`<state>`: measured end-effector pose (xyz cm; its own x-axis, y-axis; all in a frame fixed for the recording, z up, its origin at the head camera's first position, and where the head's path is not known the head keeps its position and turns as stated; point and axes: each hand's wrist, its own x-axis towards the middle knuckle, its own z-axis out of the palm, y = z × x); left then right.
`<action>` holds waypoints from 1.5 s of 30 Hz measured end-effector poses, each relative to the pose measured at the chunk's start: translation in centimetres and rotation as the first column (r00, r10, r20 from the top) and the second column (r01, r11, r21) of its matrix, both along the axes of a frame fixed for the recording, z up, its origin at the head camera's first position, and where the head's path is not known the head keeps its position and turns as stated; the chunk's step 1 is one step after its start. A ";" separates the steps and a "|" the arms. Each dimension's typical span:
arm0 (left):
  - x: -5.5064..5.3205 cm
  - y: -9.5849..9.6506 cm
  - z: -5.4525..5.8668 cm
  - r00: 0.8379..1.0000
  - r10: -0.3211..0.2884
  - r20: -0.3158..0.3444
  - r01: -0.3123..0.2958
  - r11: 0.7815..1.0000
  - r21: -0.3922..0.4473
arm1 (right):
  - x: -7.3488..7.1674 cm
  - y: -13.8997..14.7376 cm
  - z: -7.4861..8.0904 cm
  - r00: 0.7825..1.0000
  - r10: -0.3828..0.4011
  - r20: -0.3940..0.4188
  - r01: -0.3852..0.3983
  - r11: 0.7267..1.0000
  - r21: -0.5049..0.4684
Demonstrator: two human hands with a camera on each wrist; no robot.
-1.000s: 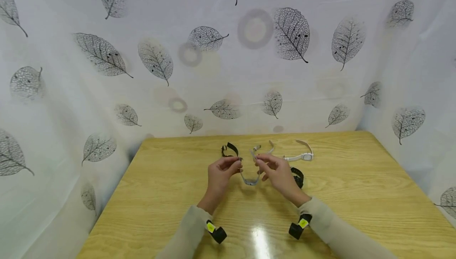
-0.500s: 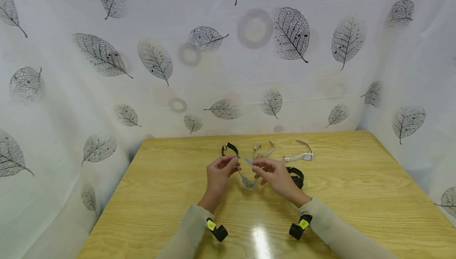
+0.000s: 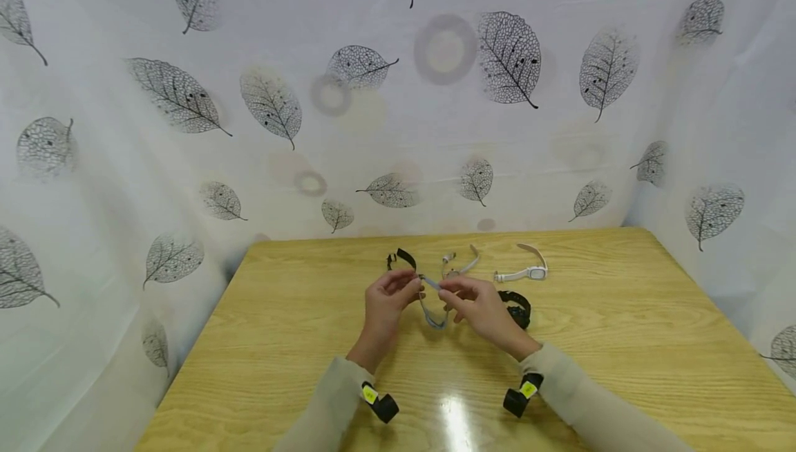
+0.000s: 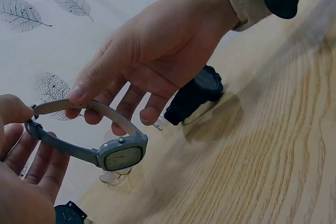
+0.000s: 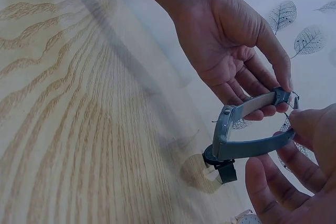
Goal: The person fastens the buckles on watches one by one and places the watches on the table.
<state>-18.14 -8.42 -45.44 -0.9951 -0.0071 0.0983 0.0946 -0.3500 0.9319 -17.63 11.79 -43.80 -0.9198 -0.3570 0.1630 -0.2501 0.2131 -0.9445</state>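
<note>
Both hands hold up a blue-grey wristwatch (image 4: 123, 153) above the table, its case hanging lowest and its strap curving upward. My left hand (image 3: 385, 300) pinches the buckle end between thumb and fingers. With my right hand (image 3: 481, 307) I pinch the other strap half near its free end. In the right wrist view the two strap ends of the watch (image 5: 254, 148) meet close to the buckle (image 5: 281, 95). Whether the tip passes through the buckle is too small to tell. Seen from the left wrist, the watch face is rectangular with rounded corners.
Beyond my hands on the wooden table (image 3: 280, 341) lie a black-strapped watch (image 3: 405, 258), a pale-strapped watch (image 3: 470, 262) and a white watch (image 3: 536, 273). A chunky black watch (image 3: 519, 310) sits beside my right hand. Leaf-printed cloth (image 3: 398, 127) closes off the back and sides.
My right hand has shifted slightly left, bringing the strap's free end from apart to the buckle in my left hand. The watch case has swung a little left and turned.
</note>
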 end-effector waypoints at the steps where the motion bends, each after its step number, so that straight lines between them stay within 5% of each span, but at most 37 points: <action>1: 0.0 0.0 0.0 1.000 -0.011 0.002 0.011 1.000 -0.005 | 0.0 0.0 0.0 1.000 -0.003 0.006 0.003 1.000 0.001; 10: -0.1 -0.3 -0.6 0.996 -0.086 0.006 0.086 0.992 -0.088 | -0.8 0.5 -1.9 1.000 -0.027 -0.005 0.027 1.000 -0.005; 27: -0.3 -0.8 -1.0 0.981 -0.175 0.083 0.187 0.970 -0.156 | -1.1 0.6 -2.3 1.000 -0.008 -0.027 0.009 0.999 0.041; 36: 0.0 -1.0 -1.1 0.980 -0.177 0.091 0.189 0.972 -0.141 | -0.5 0.3 -1.3 0.999 0.009 -0.043 -0.006 0.998 0.064; 45: 0.1 -0.9 -1.3 0.982 -0.167 0.085 0.178 0.974 -0.142 | -1.0 0.4 -2.7 0.998 0.010 -0.069 -0.006 0.998 0.060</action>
